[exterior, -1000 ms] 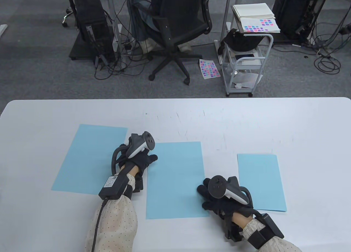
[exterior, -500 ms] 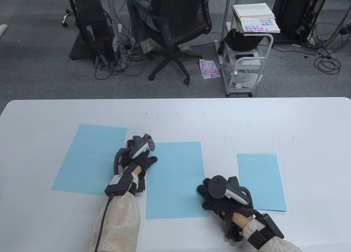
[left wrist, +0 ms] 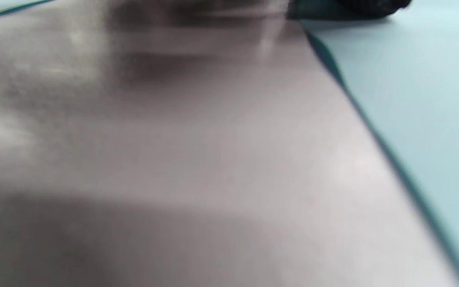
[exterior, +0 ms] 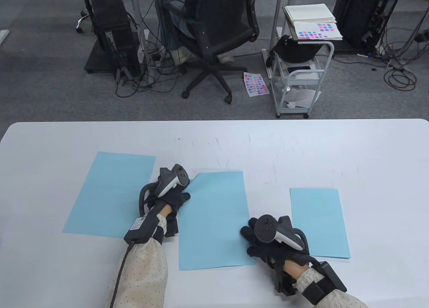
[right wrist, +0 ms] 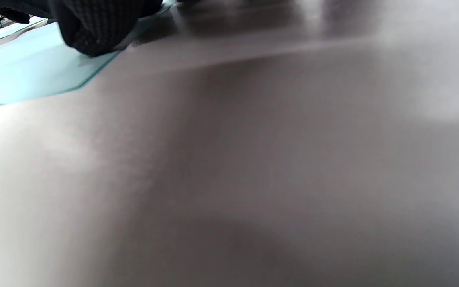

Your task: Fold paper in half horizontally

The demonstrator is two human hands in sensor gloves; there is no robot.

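Sheets beside middle paper, seemingly flat

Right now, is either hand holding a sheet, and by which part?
The left hand holds the middle blue sheet at its far left corner, which is lifted. The right hand rests on its near right edge, gripping nothing.

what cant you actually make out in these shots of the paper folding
- Left hand fingertips, table view: hidden under the tracker, so its grip on the middle sheet is unclear.
- Right hand fingers, table view: covered by its tracker.
- Both wrist views: blurred table, only dark glove edges at top.
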